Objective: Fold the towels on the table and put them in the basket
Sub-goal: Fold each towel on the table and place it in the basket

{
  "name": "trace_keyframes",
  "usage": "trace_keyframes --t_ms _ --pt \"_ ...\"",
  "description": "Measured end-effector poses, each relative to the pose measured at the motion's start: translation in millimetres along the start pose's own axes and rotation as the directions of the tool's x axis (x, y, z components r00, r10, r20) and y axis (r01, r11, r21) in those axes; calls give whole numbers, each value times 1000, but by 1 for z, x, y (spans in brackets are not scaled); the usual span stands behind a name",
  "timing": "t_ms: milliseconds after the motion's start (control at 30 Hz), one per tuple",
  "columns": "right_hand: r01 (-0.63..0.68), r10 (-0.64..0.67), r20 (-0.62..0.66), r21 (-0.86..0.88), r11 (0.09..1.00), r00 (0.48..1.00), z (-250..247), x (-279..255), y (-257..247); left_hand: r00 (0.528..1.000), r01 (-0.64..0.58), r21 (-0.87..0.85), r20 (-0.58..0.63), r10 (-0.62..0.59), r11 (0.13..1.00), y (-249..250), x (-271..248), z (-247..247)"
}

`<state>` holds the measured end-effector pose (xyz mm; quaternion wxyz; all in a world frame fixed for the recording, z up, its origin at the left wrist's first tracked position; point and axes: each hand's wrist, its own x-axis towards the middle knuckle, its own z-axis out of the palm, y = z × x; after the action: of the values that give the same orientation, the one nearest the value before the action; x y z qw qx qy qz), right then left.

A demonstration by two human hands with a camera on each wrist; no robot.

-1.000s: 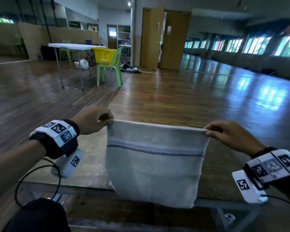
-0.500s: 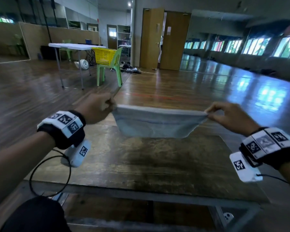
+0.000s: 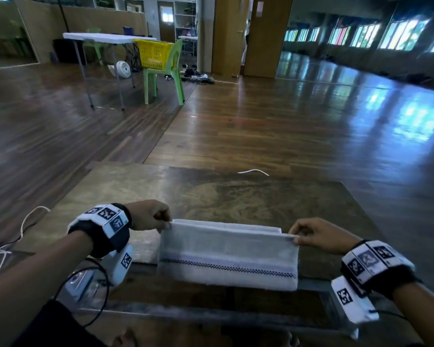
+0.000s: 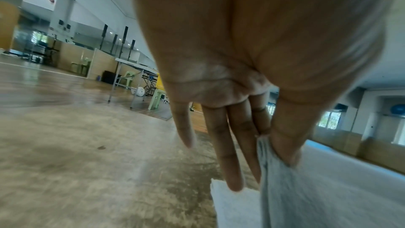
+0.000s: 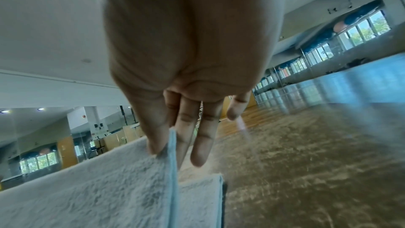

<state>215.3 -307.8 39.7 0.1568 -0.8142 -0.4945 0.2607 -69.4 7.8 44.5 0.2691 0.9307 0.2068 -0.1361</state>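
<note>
A pale grey towel [image 3: 226, 254] with a dark checked stripe lies folded over at the near edge of the worn wooden table [image 3: 236, 196], its front layer hanging down past the edge. My left hand [image 3: 167, 222] pinches the towel's upper left corner. My right hand [image 3: 296, 237] pinches the upper right corner. In the left wrist view the thumb and forefinger of my left hand [image 4: 266, 136] nip the towel [image 4: 306, 188], the other fingers straight. In the right wrist view my right hand [image 5: 168, 138] nips the towel's [image 5: 98, 188] doubled edge. The yellow basket [image 3: 153, 54] sits far off on a green chair [image 3: 171, 71].
A white folding table [image 3: 105, 37] and a small fan [image 3: 123, 69] stand beside the chair, across a wide wooden floor. A white cable [image 3: 253, 171] shows past the table's far edge. More cables trail at my left.
The towel hung full length from both hands, then swung up and forward. Both hands have now come down and toward me, laying it doubled on the table's near edge.
</note>
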Motion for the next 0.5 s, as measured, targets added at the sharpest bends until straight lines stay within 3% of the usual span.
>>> trace_keyframes --t_ms 133,233,500 --pt "-50 49 -46 -27 998 998 10 38 14 993 55 112 -113 -42 992 -12 28 13" --pt "-82 80 -63 -38 996 995 12 61 23 985 65 84 -167 -50 994 -24 45 23" --pt "-122 131 42 -165 979 991 17 89 30 981 66 71 -186 -52 995 -44 67 34"
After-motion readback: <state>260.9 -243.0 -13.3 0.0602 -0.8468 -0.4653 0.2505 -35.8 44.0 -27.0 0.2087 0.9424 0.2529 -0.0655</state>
